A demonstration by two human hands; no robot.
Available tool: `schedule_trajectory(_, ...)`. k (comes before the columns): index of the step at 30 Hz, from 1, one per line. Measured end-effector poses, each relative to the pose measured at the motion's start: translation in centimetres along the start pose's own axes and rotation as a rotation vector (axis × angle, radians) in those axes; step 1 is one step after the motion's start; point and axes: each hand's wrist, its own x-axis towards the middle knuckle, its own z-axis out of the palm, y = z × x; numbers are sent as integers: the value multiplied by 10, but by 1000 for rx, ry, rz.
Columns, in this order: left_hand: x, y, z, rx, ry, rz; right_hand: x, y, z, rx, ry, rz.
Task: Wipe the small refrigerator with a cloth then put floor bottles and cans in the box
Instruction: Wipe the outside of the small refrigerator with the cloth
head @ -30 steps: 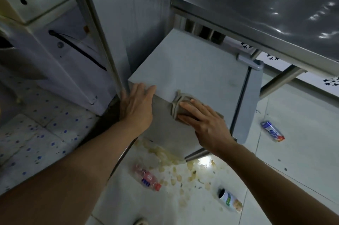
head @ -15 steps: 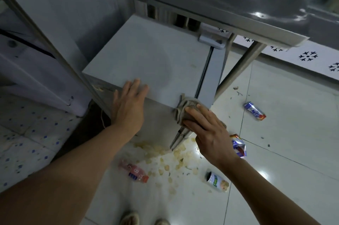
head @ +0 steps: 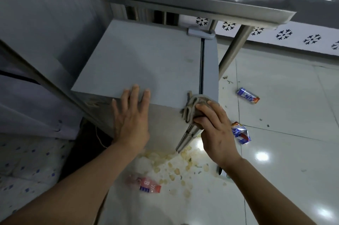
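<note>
Cloth (head: pixel 194 108), crumpled, under right hand (head: pixel 214 131) on smooth refrigerator (head: pixel 146 63) corner.

single head view, looks steeply down from above, close over small refrigerator (head: pixel 139 63) top, floor (head: pixel 286 118) beyond at right.

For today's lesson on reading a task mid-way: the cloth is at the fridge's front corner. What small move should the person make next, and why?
Probably sweep the cloth back along the top of the small refrigerator. The right hand grips it at the front corner by the door edge, the left hand lies flat to steady the cabinet, and most of the top lies beyond the cloth. The bottle and cans on the floor can wait.
</note>
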Motion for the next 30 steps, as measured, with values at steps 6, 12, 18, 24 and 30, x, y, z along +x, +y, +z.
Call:
schedule_trajectory(6,5,-11,26,-97,288,82,-9,-5,24,-25,155,44)
schedule_trajectory(12,13,-10,56,-296,570,74,-13,4,49,-97,353,-70)
schedule_trajectory(18,23,-11,74,-354,784,110,-6,16,65,-149,549,-192)
schedule_trajectory(24,31,-15,85,-377,941,148,-21,29,99,-307,663,-245)
schedule_trajectory(30,30,-13,89,-400,978,157,-69,47,156,-433,586,-205)
